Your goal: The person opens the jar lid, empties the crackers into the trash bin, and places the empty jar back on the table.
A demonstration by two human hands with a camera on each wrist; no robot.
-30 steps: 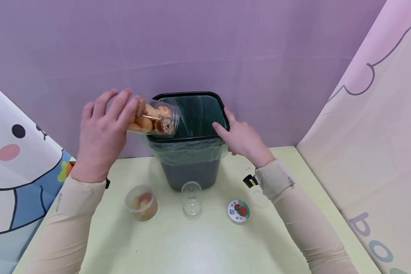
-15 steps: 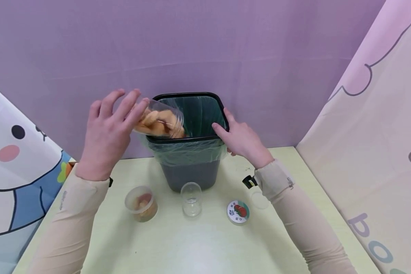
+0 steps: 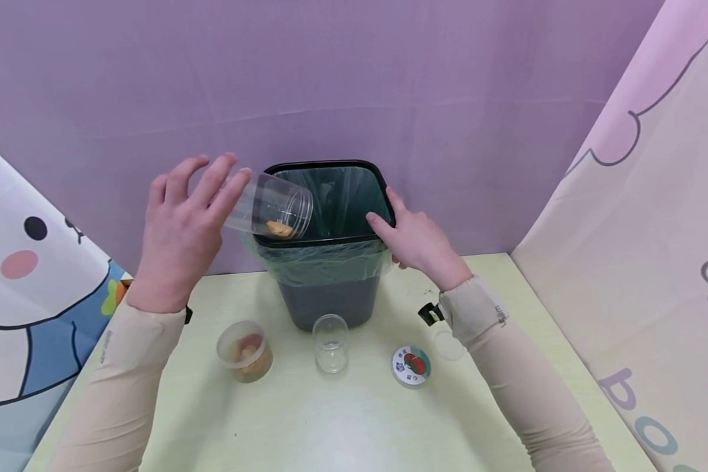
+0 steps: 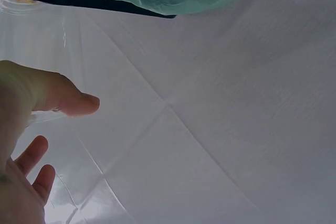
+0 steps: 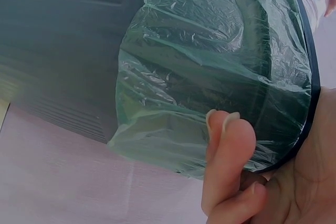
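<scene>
My left hand (image 3: 185, 226) grips a clear plastic jar (image 3: 271, 196) by its base end and holds it tilted, mouth toward the bin. One piece of golden-brown snack (image 3: 280, 228) lies inside near the mouth. The jar's mouth overlaps the left rim of a grey trash bin (image 3: 327, 301), which is lined with a green plastic bag (image 3: 324, 262). On the bin's right side, my right hand (image 3: 419, 242) holds the black rim (image 5: 313, 72), thumb over the top. In the right wrist view its fingers (image 5: 231, 150) curl against the bag outside the bin.
On the table (image 3: 342, 426) in front stand a clear tub with snack pieces (image 3: 244, 354) and a clear plastic cup (image 3: 330, 347). To the right lie a round lid with a tomato picture (image 3: 410, 365) and a clear lid (image 3: 448, 345). A purple cloth wall (image 3: 354, 78) rises behind the bin.
The jar was full of golden-brown snacks; they have slid out at the bin, leaving one piece inside. My left hand has shifted slightly right. My right hand stays on the rim.
</scene>
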